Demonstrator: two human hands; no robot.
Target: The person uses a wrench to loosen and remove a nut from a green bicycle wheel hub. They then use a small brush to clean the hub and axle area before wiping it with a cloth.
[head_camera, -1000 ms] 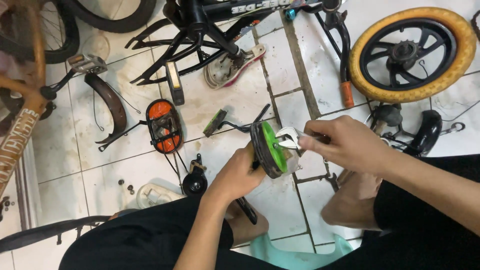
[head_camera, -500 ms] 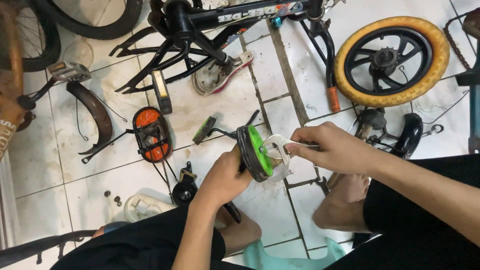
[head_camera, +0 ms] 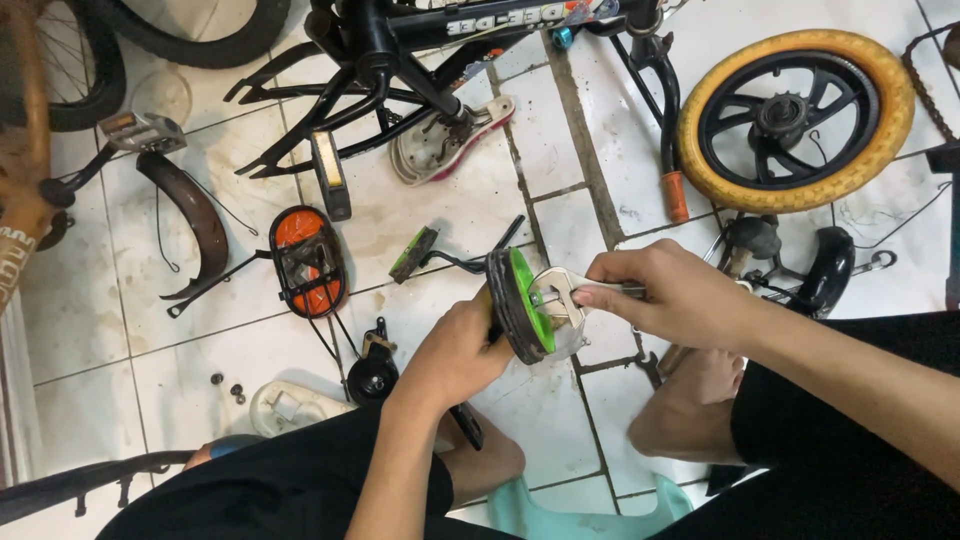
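The small training wheel with black rubber tyre and green plastic hub (head_camera: 522,305) is held above the white tiled floor (head_camera: 470,200), between the knees, set on edge with its hub face turned toward the right. It is judged light and rigid; the tyre gives a sure hold, the smooth hub less so. The rim is the sound place to hold it, leaving the centre free for the tool.

The left hand (head_camera: 455,350) is wrapped around the tyre's near side, fingers pressed closed on it. The right hand (head_camera: 670,295) is clenched round the handle of a silver metal spanner (head_camera: 565,290), whose head sits at the hub centre.

Hidden or uncertain: the fastener under the spanner head cannot be made out; the wheel's far face and bracket are out of sight, and the left fingertips lie behind the tyre. The yellow-tyred wheel with black spokes (head_camera: 795,120) lies flat, well apart. The black bicycle frame (head_camera: 400,40) is cut off at the top edge.
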